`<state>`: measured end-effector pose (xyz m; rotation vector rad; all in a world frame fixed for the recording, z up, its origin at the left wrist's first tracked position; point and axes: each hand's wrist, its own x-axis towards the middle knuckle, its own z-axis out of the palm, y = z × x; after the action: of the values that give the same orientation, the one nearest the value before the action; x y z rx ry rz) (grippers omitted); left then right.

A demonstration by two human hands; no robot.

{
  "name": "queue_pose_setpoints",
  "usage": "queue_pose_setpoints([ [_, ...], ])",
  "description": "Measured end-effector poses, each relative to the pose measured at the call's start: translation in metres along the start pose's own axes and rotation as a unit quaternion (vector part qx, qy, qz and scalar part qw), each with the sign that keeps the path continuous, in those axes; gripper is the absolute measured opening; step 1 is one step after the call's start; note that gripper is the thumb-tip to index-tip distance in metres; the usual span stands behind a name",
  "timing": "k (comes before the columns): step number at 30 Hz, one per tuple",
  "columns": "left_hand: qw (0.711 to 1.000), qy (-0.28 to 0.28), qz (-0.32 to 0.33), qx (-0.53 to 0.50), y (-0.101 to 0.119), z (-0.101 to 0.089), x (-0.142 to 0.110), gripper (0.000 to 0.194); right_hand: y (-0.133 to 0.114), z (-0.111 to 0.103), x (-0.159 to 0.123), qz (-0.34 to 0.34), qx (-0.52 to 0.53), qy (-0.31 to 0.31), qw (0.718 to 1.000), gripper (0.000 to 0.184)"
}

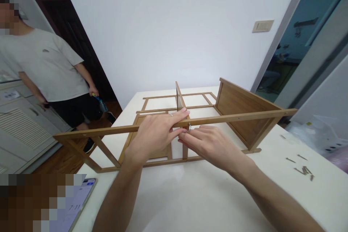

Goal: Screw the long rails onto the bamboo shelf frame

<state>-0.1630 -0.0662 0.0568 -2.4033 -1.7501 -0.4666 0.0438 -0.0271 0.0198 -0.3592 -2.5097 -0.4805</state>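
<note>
White surface point(185, 195), carrying a wooden shelf frame point(241, 110) at its centre. The left hand point(157, 130) closes, thumb below, about the middle of the upper front rail point(214, 119); the right hand point(210, 139) curls just beneath, its grip hidden. Loose screws point(306, 169) lie at right.

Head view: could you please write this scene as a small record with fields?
Main object: brown slatted wooden frame
Support: smooth white table
Holding: bare left hand, around the frame's long upper rail
Other side: bare right hand, fingertips close below that rail; contact unclear
Right end: solid brown wooden panel
Loose parts: small dark screws, right side
Near left: rectangular lit phone, partly pixelated
Background: person in white T-shirt, left
</note>
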Motion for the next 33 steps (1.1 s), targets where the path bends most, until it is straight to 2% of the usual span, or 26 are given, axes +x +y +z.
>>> queue_pose_setpoints([
  [5,1.000,-0.002,-0.002,-0.006,0.000,0.000,0.001,0.052,0.003,0.006,0.001,-0.028,-0.030,0.069,0.997,0.023],
  [12,1.000,-0.003,0.005,0.003,0.000,-0.001,0.001,0.055,0.000,0.011,0.005,-0.010,-0.058,0.153,0.986,0.018],
  [20,1.000,-0.010,0.010,0.013,0.001,-0.002,0.000,0.065,-0.001,0.015,0.010,0.000,-0.034,0.172,0.985,0.011],
  [27,1.000,-0.008,0.006,-0.015,0.001,-0.002,0.000,0.055,-0.006,0.018,0.015,0.036,-0.064,0.220,0.973,0.008],
  [33,1.000,-0.003,-0.013,-0.019,0.005,-0.004,0.000,0.049,-0.003,0.018,0.016,0.025,-0.050,0.194,0.979,0.015],
])
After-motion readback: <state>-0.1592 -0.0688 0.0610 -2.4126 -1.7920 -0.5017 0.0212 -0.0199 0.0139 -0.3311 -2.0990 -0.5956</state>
